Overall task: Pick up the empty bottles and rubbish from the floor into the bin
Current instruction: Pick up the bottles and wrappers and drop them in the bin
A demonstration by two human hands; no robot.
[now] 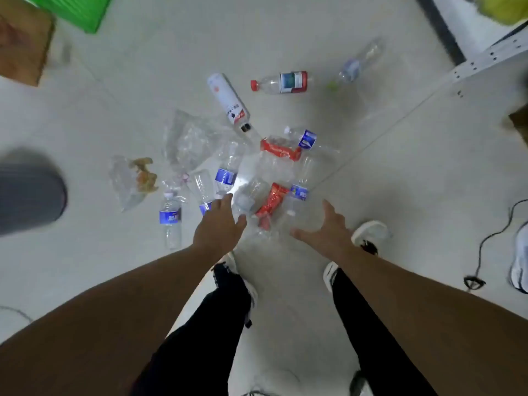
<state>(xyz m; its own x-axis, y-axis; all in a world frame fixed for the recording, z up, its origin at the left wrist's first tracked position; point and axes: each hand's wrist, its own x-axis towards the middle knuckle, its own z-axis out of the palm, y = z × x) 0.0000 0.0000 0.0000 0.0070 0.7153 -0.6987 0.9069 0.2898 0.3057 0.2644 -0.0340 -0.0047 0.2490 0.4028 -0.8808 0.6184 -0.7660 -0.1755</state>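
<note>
Storeroom: metal shelving [483, 57], cardboard box [23, 50].

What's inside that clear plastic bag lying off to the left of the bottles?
The clear bag holds crumpled yellowish-brown scraps, bunched at its right side. The picture is too blurred to tell what they are, or whether anything lies beneath them.

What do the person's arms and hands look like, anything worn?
Both forearms are bare: no sleeves in view. The left hand and right hand have no gloves, and no watch, rings or markings show. Motion blur may hide small details.
</note>
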